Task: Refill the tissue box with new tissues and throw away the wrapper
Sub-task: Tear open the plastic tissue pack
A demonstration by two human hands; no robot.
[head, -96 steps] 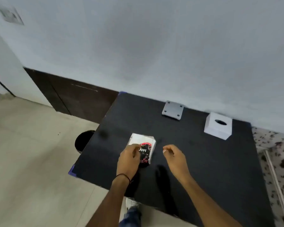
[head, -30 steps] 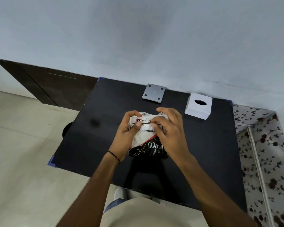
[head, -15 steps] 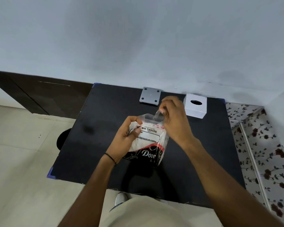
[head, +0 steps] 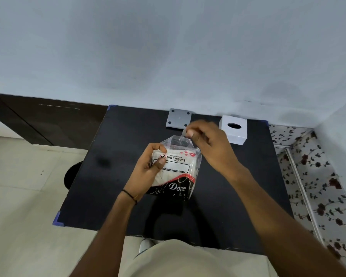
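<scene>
A plastic-wrapped tissue pack point(head: 178, 168), white with a black and red printed lower part, is held upright above the black table point(head: 112, 176). My left hand point(head: 148, 170) grips its left side, thumb on the label. My right hand point(head: 208, 144) pinches the clear top edge of the wrapper and pulls it upward. The white cube tissue box point(head: 233, 129) with an oval slot stands at the table's back right, apart from both hands.
A grey square plate point(head: 178, 118) lies at the table's back edge by the wall. A dark round bin point(head: 71, 174) sits on the floor left of the table. Floral-patterned fabric point(head: 318, 186) lies to the right.
The pack was lifted off the table and turned upright. My right hand moved from the pack's front to its top edge and has stretched the clear wrapper upward.
</scene>
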